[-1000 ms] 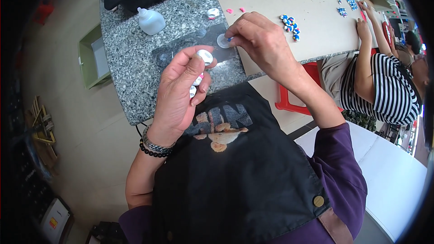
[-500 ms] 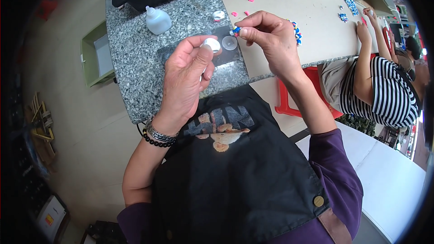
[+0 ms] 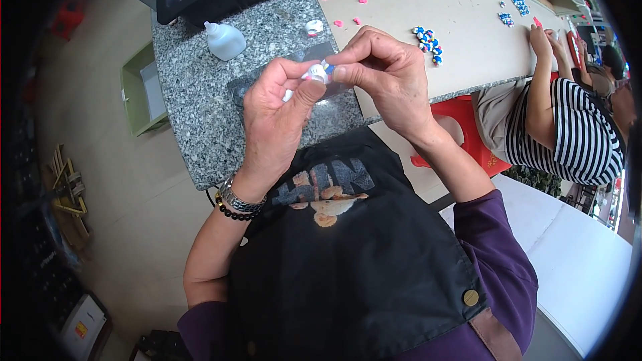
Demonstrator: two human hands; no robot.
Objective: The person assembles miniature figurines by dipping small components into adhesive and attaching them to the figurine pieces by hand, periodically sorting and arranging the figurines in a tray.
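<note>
Pinches inside grey-speckled worktop's (image 3: pixel 200 100) near edge
Left hand (image 3: pixel 275 103) clamps white rounded piece (image 3: pixel 317 74), right hand (image 3: pixel 394 79) blue piece (image 3: pixel 328 67); light, we judge: hold sides.

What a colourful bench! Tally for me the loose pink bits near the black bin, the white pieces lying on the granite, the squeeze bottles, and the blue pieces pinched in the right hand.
Pink bits: 4
White piece on the granite: 1
Squeeze bottle: 1
Blue piece in the right hand: 1 visible
Total: 7
</note>
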